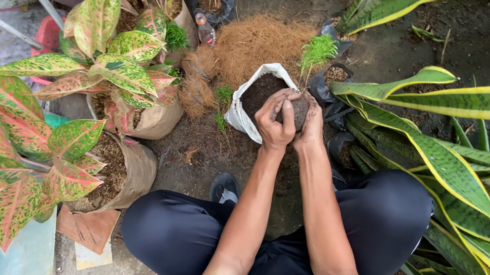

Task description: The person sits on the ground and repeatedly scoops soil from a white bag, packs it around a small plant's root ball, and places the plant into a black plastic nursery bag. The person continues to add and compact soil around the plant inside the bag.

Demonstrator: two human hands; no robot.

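Observation:
My left hand (273, 121) and my right hand (311, 127) are cupped together around a round ball of dark soil (299, 108). A small plant with thin green leaves (317, 51) rises from the ball's far side. The hands hold it just over the right rim of a white bag (239, 113) filled with dark soil. Both forearms reach forward from my crouched legs in dark trousers.
Potted plants with pink-speckled green leaves (86, 72) crowd the left. Long striped green and yellow leaves (461, 172) fill the right. A heap of brown coconut fibre (257, 41) lies behind the bag. Small black nursery bags (331, 79) stand beside it.

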